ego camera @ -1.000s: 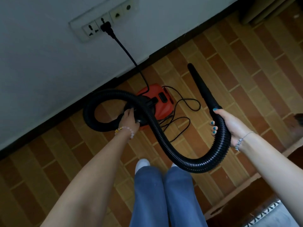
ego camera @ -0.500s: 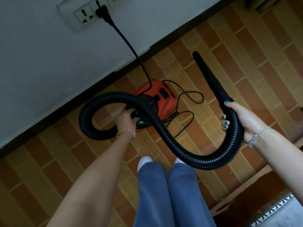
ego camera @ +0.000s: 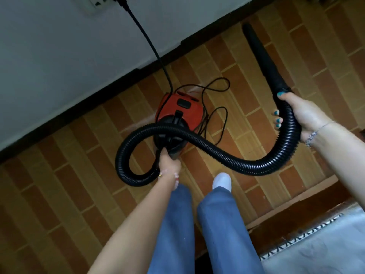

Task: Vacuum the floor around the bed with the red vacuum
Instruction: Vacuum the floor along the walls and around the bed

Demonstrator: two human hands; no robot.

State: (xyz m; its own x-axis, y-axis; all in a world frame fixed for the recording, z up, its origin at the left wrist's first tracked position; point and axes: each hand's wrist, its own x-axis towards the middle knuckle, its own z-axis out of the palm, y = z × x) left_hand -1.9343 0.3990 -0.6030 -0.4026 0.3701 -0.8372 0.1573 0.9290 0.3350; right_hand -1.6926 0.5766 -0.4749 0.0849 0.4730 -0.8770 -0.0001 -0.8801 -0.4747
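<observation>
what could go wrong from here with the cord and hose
The power cord runs straight from the wall socket to the red vacuum, so carrying the vacuum farther off may pull it out.
Slack cord loops lie on the floor near the white-socked foot: a trip or snag risk.
The hose loops beside the left hand and might kink.

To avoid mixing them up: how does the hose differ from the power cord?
The hose is thick and ribbed; the power cord is thin and smooth. The right hand grips the hose; the power cord hangs free from the wall outlet, slack looped on the floor. Both are black and join the red vacuum.
</observation>
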